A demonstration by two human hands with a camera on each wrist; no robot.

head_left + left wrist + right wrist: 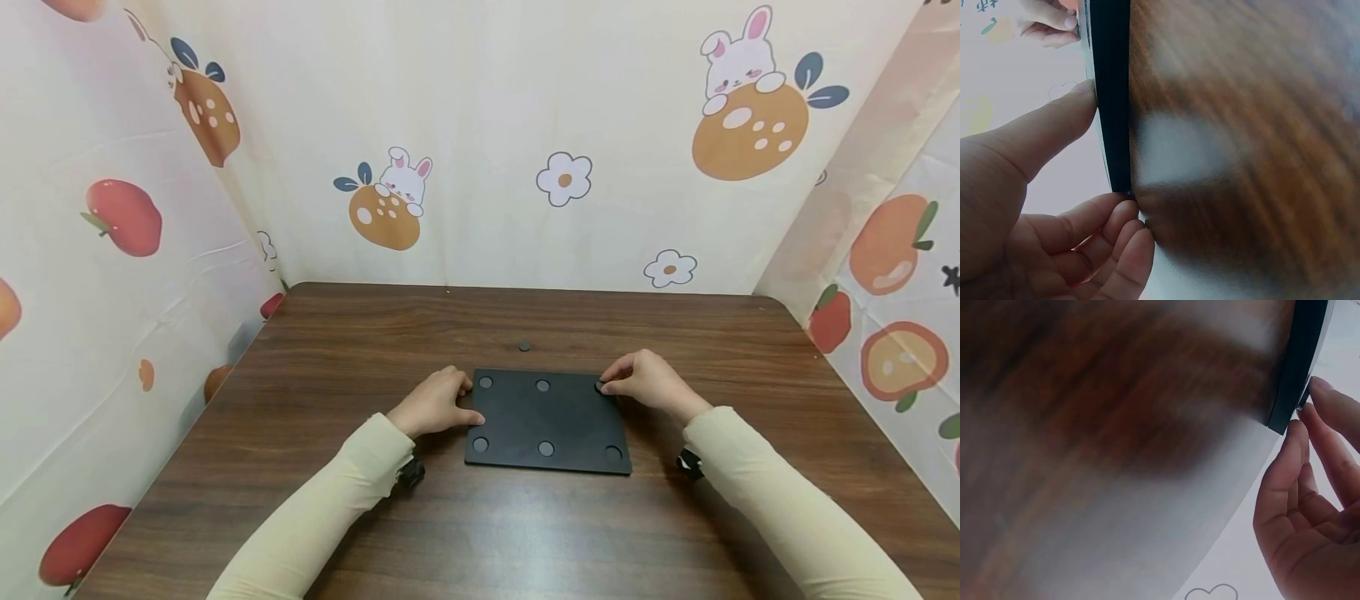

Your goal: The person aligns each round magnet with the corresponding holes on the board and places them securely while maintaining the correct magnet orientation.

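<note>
A thin black rectangular board (555, 418) lies flat on the table, with round recesses along its near and far edges. My left hand (435, 404) holds its left side, the thumb on the top face and the curled fingers (1124, 209) against the far-left corner. At the far-right corner my right hand (651, 385) pinches a small dark disc (599, 387) between thumb and index finger. In the right wrist view this disc (1304, 397) stands tilted at the board's surface; its recess is mostly hidden by the fingers.
Another small dark disc (524, 347) lies on the brown wood-grain table (360, 333), just beyond the board's far edge. Pale curtains (495, 217) printed with fruit and rabbits hang behind the table and along both sides.
</note>
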